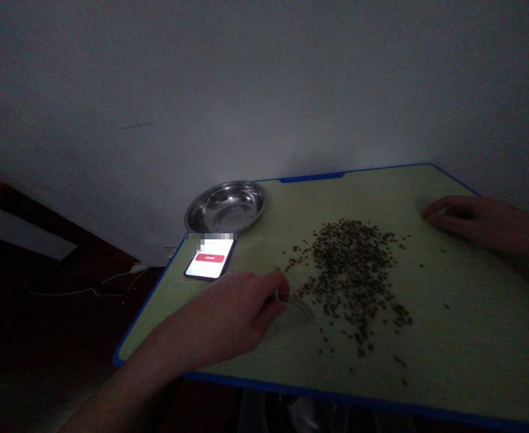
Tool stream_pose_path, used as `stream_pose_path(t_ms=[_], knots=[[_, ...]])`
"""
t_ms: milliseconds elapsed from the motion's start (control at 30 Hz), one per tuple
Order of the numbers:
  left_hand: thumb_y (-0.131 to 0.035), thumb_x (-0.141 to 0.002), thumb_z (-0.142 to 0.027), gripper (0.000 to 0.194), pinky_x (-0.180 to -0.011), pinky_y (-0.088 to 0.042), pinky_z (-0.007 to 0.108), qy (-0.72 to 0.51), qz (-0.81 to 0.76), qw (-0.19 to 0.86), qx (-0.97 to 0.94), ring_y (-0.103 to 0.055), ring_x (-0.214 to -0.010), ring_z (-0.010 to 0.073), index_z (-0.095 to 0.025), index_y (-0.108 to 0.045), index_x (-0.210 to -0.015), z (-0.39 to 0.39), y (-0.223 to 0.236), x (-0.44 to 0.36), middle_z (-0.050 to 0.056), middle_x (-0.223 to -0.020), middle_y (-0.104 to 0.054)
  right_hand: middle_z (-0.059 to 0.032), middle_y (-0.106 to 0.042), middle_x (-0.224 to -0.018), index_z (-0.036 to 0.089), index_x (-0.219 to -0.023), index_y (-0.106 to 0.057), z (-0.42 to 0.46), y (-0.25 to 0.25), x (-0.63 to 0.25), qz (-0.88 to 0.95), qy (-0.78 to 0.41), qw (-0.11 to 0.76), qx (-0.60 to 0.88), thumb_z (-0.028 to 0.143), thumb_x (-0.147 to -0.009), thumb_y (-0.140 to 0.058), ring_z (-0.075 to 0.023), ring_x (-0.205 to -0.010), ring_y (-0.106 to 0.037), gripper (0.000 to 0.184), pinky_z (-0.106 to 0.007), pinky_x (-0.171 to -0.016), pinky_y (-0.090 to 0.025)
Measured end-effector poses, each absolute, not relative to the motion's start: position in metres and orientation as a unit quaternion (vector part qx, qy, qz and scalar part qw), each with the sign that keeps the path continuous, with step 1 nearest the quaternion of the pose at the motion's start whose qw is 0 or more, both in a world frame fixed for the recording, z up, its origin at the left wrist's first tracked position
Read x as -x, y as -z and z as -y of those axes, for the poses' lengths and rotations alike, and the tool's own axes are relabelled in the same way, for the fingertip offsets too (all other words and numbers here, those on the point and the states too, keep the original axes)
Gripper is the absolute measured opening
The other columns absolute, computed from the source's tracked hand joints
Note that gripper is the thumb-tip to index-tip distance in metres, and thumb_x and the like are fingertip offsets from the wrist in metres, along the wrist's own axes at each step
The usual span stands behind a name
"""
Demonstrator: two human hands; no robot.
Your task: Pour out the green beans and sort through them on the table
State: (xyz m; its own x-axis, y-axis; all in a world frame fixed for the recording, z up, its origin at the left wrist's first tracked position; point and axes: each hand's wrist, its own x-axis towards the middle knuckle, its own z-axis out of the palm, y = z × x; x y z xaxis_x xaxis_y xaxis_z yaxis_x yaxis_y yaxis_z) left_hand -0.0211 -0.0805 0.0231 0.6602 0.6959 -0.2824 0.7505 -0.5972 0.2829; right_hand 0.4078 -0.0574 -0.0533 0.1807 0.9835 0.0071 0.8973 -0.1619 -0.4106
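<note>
A loose heap of small dark green beans [352, 270] is scattered over the middle of a pale green table with a blue edge [463, 337]. My left hand [232, 313] rests on the table just left of the heap, fingers curled round the rim of a small clear dish [293, 313]. My right hand [467, 218] lies on the far right of the table, fingers curled under, apart from the beans; nothing shows in it.
A shiny steel bowl [225, 207] sits at the table's far left corner. A lit phone [210, 258] lies in front of it, near the left edge. A white wall is right behind the table. Dark floor with a white cable lies to the left.
</note>
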Motion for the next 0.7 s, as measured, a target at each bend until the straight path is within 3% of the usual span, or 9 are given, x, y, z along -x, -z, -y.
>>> stream_pose_path(t_ms=[500, 700], knots=[[-0.041, -0.090, -0.027, 0.016, -0.051, -0.029, 0.026, 0.083, -0.372, 0.181, -0.907, -0.056, -0.062, 0.0137, -0.022, -0.055, -0.085, 0.093, -0.028, 0.004, 0.000, -0.071, -0.060, -0.0061, -0.073, -0.086, 0.024, -0.091, -0.063, 0.058, 0.051, -0.405, 0.621, -0.134, 0.173, 0.752, 0.056, -0.069, -0.047, -0.0284, -0.078, -0.067, 0.042, -0.043, -0.070, -0.053], [-0.039, -0.092, -0.028, 0.020, -0.052, -0.031, 0.025, 0.075, -0.380, 0.177, -0.905, -0.057, -0.063, 0.0146, -0.022, -0.058, -0.092, 0.087, -0.032, 0.003, 0.002, -0.073, -0.062, -0.0051, -0.073, -0.086, 0.024, -0.094, -0.063, 0.058, 0.054, -0.407, 0.629, -0.137, 0.181, 0.743, 0.056, -0.072, -0.047, -0.0275, -0.077, -0.067, 0.042, -0.042, -0.068, -0.053]])
